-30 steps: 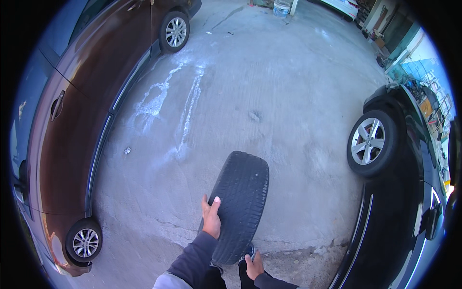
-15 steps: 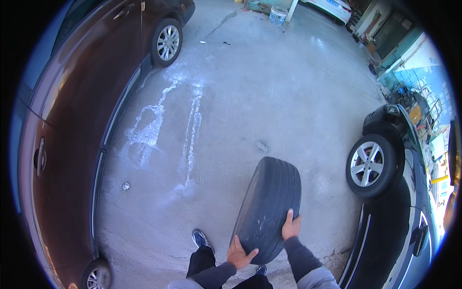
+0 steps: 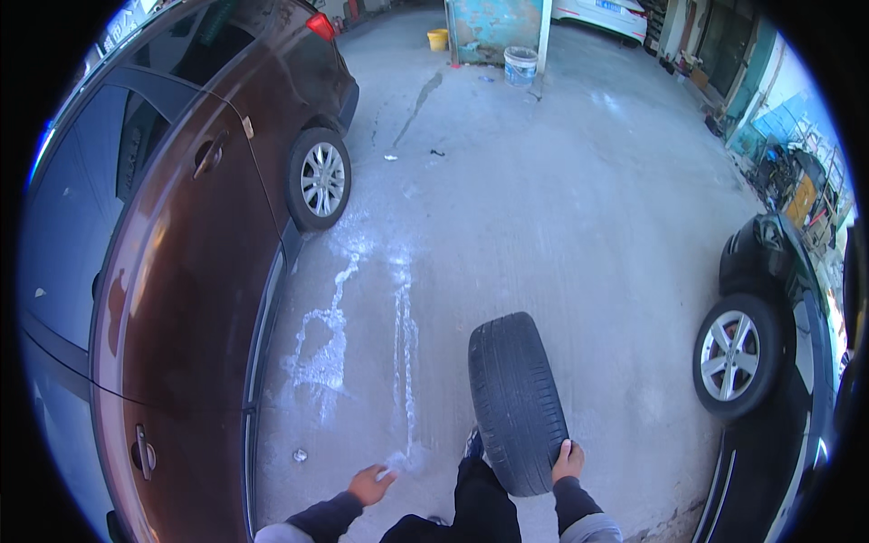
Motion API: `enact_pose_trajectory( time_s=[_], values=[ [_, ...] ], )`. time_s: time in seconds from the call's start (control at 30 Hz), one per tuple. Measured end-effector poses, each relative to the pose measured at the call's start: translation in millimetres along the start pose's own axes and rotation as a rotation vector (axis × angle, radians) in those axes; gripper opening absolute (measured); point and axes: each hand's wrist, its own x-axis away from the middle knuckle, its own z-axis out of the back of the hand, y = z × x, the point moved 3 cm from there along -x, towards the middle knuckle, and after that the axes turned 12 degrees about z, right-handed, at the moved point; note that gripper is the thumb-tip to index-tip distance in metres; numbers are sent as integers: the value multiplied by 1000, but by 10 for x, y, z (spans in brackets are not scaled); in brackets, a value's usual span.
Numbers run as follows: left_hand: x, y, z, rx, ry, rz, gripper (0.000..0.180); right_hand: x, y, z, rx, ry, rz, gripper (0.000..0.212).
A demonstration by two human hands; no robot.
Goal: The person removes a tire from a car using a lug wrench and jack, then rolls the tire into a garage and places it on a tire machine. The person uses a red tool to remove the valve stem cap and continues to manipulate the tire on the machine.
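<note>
A black car tire stands upright on its tread just in front of me, leaning slightly, with its grooved tread facing me. My right hand grips the tire's lower right edge, thumb up against the tread side; the rest of its fingers are partly hidden. My left hand is off the tire, out to the left over the floor, fingers loosely stretched and holding nothing. My legs in black trousers are close behind the tire, one shoe showing at its left side.
A brown car lines the left side, its silver-rimmed wheel farther ahead. At the right is a black car with a five-spoke wheel. Ahead are a white bucket, a yellow bucket and a white car.
My left hand has let go of the tire and moved left. The tire has turned so its tread faces me more. My view has tilted up and moved forward.
</note>
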Motion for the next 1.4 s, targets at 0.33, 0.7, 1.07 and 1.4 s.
enact_pose_trajectory(
  time_s=[0.33,0.7,1.07,1.4],
  values=[
    [1227,-2086,1545,-169,32,917,61,-4084,-2594,-1001,-269,-53,233,92],
    [-2304,-121,4272,-93,94,408,56,-6752,-3965,-1661,-70,-153,-296,106],
    [-5406,4014,7720,450,75,-22,42,-7481,-4821,-2948,-38,-205,-461,108],
    [-7451,5379,9007,403,-150,-99,46,-11701,-9126,-4333,-999,74,-204,104]
  ],
)
